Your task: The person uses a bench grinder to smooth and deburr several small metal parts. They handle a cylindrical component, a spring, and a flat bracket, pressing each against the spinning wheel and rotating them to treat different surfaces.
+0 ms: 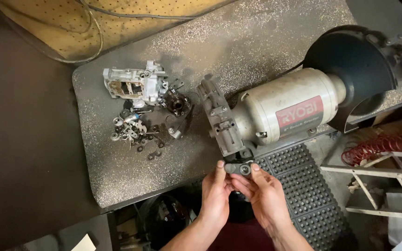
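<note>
Far left: dark bare floor [19, 139], wide open band running from 7 to 10 o'clock of the bench. At 11 o'clock, pegboard panel [56, 23] with a cable [96, 32] looped across it, its lower edge lying close to the bench's back-left corner.

Speckled grey benchtop [131, 176]: rounded left corners, front edge running diagonally toward 6 o'clock. Front-left part of the top bare; open room there from the small parts down to the front edge.

Left-centre of the top: silver cast housing [133, 83], open side up. Just at its 4 o'clock, dark round hub part [177, 104]. At its 6 o'clock, scatter of small washers and clips [133, 132], loosely spread, well back from the bench's front edge.

Centre: grey guard plate [222, 123] on the left end of the bench grinder [284, 111], cream motor body lying along the 2 o'clock line, black wheel guard [350, 65] at the far right end near the bench's right edge.

At 6 o'clock of the guard plate, just past the bench's front edge: small grey metal bracket [238, 168] held in the air. Left hand [216, 195] pinched on its left end, thumb on top. Right hand [266, 197] clamped on its right end, thumb by a round boss. Hands touching each other under the part.

Right of hands: black studded floor mat [303, 186]. Far right, red coiled hose [382, 146] above a pale wooden frame [378, 186]; tight room there.
</note>
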